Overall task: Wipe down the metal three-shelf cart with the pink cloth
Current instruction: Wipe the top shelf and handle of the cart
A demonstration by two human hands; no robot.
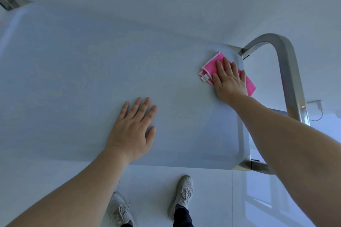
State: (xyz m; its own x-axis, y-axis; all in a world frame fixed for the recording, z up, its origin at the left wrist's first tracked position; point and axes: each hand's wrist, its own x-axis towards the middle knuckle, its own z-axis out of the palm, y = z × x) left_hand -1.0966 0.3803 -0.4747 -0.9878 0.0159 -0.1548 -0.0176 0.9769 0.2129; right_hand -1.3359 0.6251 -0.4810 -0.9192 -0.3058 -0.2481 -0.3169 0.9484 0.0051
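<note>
The cart's top shelf [73,72] is a wide pale metal tray seen from above, with a raised rim. A folded pink cloth [212,64] with a white edge and small tag lies at the shelf's far right corner. My right hand [229,81] presses flat on the cloth, fingers spread and pointing away from me. My left hand [133,129] rests flat on the bare shelf near its front edge, palm down, holding nothing. A few water droplets [167,100] sit between the two hands.
The cart's curved metal handle [284,57] rises at the right end of the shelf. A metal post [7,0] shows at the far left corner. My two grey shoes [182,191] stand on the pale floor just in front of the cart.
</note>
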